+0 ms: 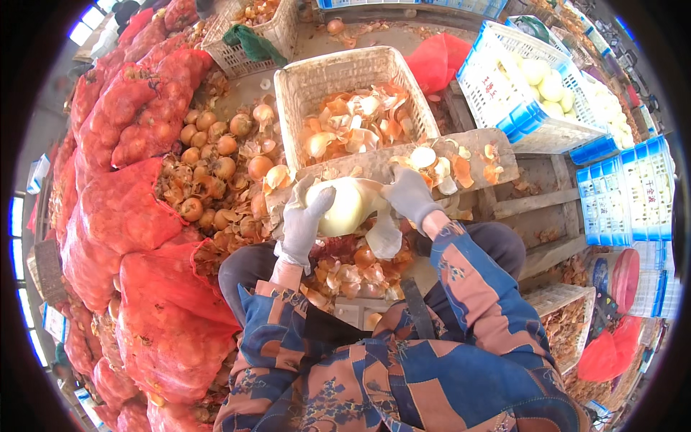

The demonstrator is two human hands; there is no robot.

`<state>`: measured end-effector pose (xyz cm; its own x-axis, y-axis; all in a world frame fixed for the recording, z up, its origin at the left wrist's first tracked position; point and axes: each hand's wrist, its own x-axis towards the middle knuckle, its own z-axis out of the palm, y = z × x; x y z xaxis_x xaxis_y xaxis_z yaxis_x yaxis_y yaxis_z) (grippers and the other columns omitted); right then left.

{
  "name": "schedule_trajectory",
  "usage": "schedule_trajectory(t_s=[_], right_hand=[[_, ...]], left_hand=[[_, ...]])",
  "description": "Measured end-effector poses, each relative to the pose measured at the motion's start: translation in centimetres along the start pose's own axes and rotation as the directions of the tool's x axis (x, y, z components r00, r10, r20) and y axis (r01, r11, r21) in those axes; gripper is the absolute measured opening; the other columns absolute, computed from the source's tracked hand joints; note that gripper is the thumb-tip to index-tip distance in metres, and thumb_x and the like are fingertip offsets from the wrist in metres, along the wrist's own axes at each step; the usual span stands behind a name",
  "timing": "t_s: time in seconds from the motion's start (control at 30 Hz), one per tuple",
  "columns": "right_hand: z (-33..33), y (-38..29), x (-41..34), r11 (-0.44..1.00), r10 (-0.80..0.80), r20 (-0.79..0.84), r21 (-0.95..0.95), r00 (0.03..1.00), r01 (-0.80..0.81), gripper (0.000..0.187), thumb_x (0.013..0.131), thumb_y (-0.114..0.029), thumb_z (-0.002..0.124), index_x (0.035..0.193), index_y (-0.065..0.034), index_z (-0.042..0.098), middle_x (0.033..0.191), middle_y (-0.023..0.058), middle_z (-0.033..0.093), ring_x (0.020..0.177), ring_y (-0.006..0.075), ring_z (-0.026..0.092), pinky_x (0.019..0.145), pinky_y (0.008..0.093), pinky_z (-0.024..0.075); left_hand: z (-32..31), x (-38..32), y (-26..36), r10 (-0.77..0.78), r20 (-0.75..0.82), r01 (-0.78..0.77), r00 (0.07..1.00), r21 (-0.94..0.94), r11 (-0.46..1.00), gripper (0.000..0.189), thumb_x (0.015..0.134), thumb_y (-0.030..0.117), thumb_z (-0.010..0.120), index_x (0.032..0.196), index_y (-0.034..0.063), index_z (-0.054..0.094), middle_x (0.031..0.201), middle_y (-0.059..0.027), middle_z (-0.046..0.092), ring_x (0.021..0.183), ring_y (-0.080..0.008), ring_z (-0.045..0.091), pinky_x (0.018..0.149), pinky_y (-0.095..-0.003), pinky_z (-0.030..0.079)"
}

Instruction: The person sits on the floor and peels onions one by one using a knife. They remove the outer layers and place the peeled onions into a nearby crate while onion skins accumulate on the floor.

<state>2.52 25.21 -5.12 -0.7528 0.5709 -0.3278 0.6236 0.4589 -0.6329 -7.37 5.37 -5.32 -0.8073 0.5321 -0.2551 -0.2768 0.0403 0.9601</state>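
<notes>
A large pale onion point(343, 209), mostly bare of skin, is gripped in my left hand point(302, 224), thumb across its top. On its other side, my right hand point(408, 195) pinches onion skin point(371, 190) at the onion's edge. A pale flap of skin point(384, 236) hangs below. Both hands wear light grey gloves; whether the right one also has a tool is hidden. Beneath and beyond them lies a worn wooden board point(475, 148), carrying skin scraps and a cut white onion piece point(422, 157). Loose peelings point(345, 275) lie between my knees.
Past the board stands a crate of onion skins point(353, 59). Unpeeled onions point(221, 146) are heaped at left, beside full red mesh sacks point(124, 205). At right, a blue-and-white crate point(488, 81) holds peeled onions point(548, 81), with wooden slats point(534, 202) below and stacked crates point(626, 200) further right.
</notes>
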Motion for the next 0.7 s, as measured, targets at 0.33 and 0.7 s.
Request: schedule_trajectory(t_s=[0.33, 0.7], right_hand=[[0.2, -1.1, -0.7, 0.777, -0.087, 0.483, 0.580, 0.871, -0.244, 0.012, 0.072, -0.002, 0.068, 0.078, 0.0066, 0.063, 0.062, 0.0108, 0.062, 0.047, 0.0150, 0.059, 0.040, 0.0301, 0.0458], [-3.4, -5.5, -4.1, 0.142, -0.513, 0.276, 0.961, 0.813, -0.236, 0.016, 0.073, -0.005, 0.059, 0.084, 0.0076, 0.059, 0.062, 0.0166, 0.062, 0.041, 0.0240, 0.057, 0.039, 0.0349, 0.0499]], left_hand=[[-1.1, 0.6, -1.1, 0.064, 0.084, -0.062, 0.994, -0.025, 0.998, 0.081, 0.079, 0.024, 0.078, 0.140, -0.0095, 0.036, 0.124, -0.0176, 0.056, 0.110, -0.0222, 0.058, 0.095, -0.0315, 0.048], [-0.6, 1.0, -0.9, 0.047, 0.382, 0.304, 0.923, -0.797, 0.522, 0.078, 0.091, 0.065, 0.043, 0.135, 0.0020, 0.049, 0.127, -0.0174, 0.059, 0.116, -0.0311, 0.059, 0.101, -0.0446, 0.048]])
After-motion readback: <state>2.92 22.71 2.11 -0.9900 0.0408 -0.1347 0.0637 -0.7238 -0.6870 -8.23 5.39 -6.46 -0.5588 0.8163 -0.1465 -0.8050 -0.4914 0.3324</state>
